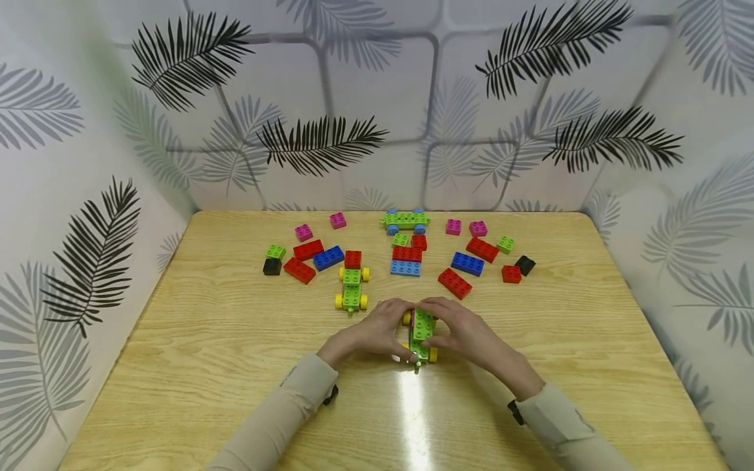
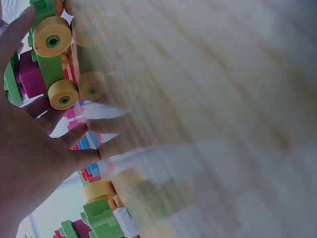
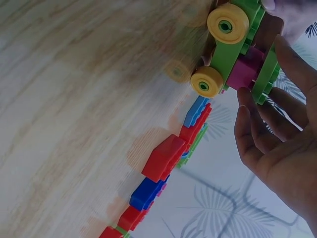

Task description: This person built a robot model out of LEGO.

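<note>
A small toy car (image 1: pixel 419 356) with a green base and yellow wheels (image 3: pixel 228 24) stands on the table between both hands. On its base sits a magenta brick (image 3: pixel 245 69), topped by a long green brick (image 1: pixel 423 325) that overhangs. My left hand (image 1: pixel 377 330) holds the car from the left, thumb at the near end and fingers by the far wheels. From the right, my right hand (image 1: pixel 462 324) pinches the green top brick between thumb and fingers. Whether the top brick is fully pressed down, I cannot tell.
Another green car (image 1: pixel 351 297) with yellow wheels and a red brick stands to the left. Farther back is a green base with blue wheels (image 1: pixel 405 220). Loose red (image 1: pixel 455 283), blue (image 1: pixel 468 263), pink (image 1: pixel 453 226), green and black (image 1: pixel 525 265) bricks lie along the back.
</note>
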Demonstrator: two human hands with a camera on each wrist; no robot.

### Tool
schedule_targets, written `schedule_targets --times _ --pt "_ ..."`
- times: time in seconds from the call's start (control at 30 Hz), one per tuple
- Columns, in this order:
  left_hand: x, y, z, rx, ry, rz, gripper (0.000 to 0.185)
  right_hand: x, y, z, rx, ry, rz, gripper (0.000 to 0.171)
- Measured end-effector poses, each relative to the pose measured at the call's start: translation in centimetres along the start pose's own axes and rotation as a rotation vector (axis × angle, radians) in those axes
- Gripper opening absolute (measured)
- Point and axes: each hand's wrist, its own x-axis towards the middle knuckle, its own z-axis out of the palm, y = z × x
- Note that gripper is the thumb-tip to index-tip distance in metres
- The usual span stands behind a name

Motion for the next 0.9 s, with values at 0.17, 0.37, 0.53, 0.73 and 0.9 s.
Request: schedule_targets --times 0.17,0.37,0.53,0.73,0.9 --pt "-0.1 0.0 0.1 0.001 -0.003 -0.012 0.098 0.3 -0.1 0.1 -0.013 -0.007 0.019 0.064" --pt "0.0 -0.2 0.1 0.009 0.001 -0.007 0.100 0.4 -0.4 -0.2 -0.025 -0.021 0.050 0.064" --pt "0.1 -0.2 0.2 0.009 0.012 -0.004 0.100 0.7 -0.6 -0.3 -0.019 -0.035 0.083 0.064" --pt "0.0 0.0 0.3 -0.005 0.024 -0.007 0.096 1.0 -1.0 -0.5 -0.005 -0.057 0.133 0.069" --pt "0.0 -0.1 0.3 -0.003 0.024 -0.002 0.095 1.3 -1.3 -0.7 -0.023 -0.077 0.164 0.068"
